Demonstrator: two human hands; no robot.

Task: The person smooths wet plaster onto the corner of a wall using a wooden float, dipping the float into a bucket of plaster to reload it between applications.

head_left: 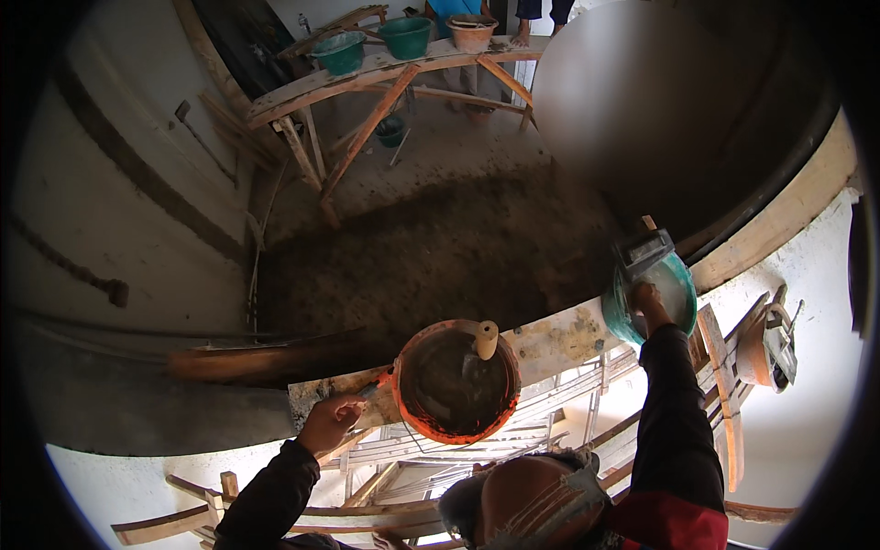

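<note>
An orange bucket [401, 403] holding wet grey mortar [445, 385] rests on a splattered plank [559, 348] in front of me. A wooden-handled tool [487, 340] leans inside it, its handle over the far rim. My left hand [332, 423] is closed just left of that bucket, near a small orange-and-grey piece [374, 385]; what the fingers hold is unclear. To the right, my right hand [647, 299] reaches into a green bucket [683, 275] of cloudy liquid, and its fingers are hidden. A grey flat tool [647, 250] lies across this bucket's far rim.
Below the plank is a wooden framework [403, 518]. An orange tub [755, 359] with tools stands at right. Across the dirty floor [440, 238], a trestle plank [367, 78] carries green tubs [406, 38] and another orange tub [472, 35]; people stand behind it. A blurred patch hides the upper right.
</note>
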